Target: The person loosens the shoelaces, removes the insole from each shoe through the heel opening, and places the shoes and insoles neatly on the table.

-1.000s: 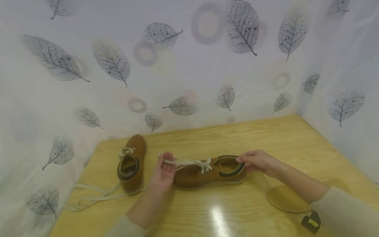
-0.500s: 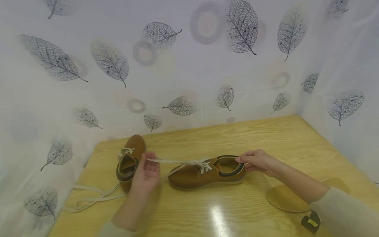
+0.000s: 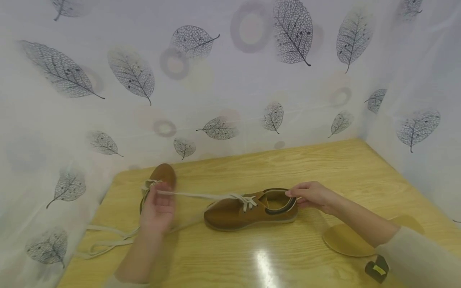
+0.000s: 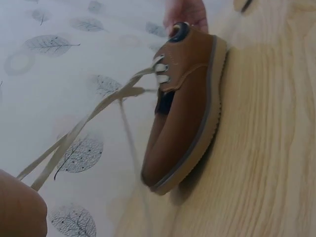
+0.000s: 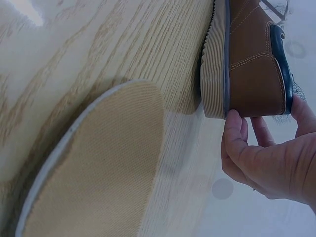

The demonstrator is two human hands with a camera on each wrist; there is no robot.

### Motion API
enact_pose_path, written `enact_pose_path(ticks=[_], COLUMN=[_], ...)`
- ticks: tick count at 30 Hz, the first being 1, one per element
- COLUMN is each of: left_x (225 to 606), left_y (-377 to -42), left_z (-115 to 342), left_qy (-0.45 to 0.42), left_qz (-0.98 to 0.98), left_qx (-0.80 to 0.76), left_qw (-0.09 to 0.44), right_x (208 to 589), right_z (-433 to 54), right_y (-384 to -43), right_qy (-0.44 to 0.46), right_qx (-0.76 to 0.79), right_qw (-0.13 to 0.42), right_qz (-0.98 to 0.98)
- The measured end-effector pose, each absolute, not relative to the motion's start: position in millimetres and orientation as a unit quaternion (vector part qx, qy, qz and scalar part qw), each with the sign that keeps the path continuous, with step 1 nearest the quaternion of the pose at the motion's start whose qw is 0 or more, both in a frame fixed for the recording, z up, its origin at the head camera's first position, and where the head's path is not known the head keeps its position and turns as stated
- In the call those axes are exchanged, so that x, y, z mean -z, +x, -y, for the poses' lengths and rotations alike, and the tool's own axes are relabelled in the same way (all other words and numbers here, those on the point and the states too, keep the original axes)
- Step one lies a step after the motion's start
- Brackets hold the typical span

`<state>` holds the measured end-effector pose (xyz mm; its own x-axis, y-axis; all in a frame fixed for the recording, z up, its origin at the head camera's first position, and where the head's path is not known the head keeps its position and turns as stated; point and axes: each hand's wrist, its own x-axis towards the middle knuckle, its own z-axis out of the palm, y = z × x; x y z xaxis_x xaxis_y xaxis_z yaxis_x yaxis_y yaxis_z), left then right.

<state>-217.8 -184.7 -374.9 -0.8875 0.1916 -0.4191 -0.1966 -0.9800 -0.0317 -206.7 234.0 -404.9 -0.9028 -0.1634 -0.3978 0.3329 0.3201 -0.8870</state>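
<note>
A brown lace-up shoe (image 3: 230,216) lies on its sole with its toe to the left. My left hand (image 3: 158,210), palm up, pinches a pale shoelace (image 3: 201,195) and draws it taut past the toe. In the left wrist view, two strands of the lace (image 4: 74,131) run from the eyelets to the hand's edge (image 4: 22,210). My right hand (image 3: 313,196) grips the shoe's heel, thumb at the collar and fingers against the back, as the right wrist view of the heel (image 5: 254,84) shows.
A second brown shoe (image 3: 165,174) stands behind my left hand, partly covered, its long loose laces (image 3: 108,243) trailing left. A tan insole (image 3: 345,240) and a dark object with a yellow mark (image 3: 377,269) lie near my right forearm. Leaf-print curtain (image 3: 230,80) surrounds the wooden table (image 3: 306,248).
My left hand has moved left with the lace, from beside the toe to in front of the second shoe. My right hand has stayed on the heel.
</note>
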Motion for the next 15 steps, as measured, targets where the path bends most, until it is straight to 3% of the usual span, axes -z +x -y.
enact_pose_path(ticks=[15], left_x=[366.5], left_y=[-210.5], left_z=[271.1], left_qy=[-0.218], left_qz=[0.050], left_qx=[-0.972], left_qw=[0.072], right_x=[402.9], right_z=[-230.5], right_y=[-207.5], right_qy=[0.044], right_qx=[0.582], right_qw=[0.214], right_qz=[-0.783])
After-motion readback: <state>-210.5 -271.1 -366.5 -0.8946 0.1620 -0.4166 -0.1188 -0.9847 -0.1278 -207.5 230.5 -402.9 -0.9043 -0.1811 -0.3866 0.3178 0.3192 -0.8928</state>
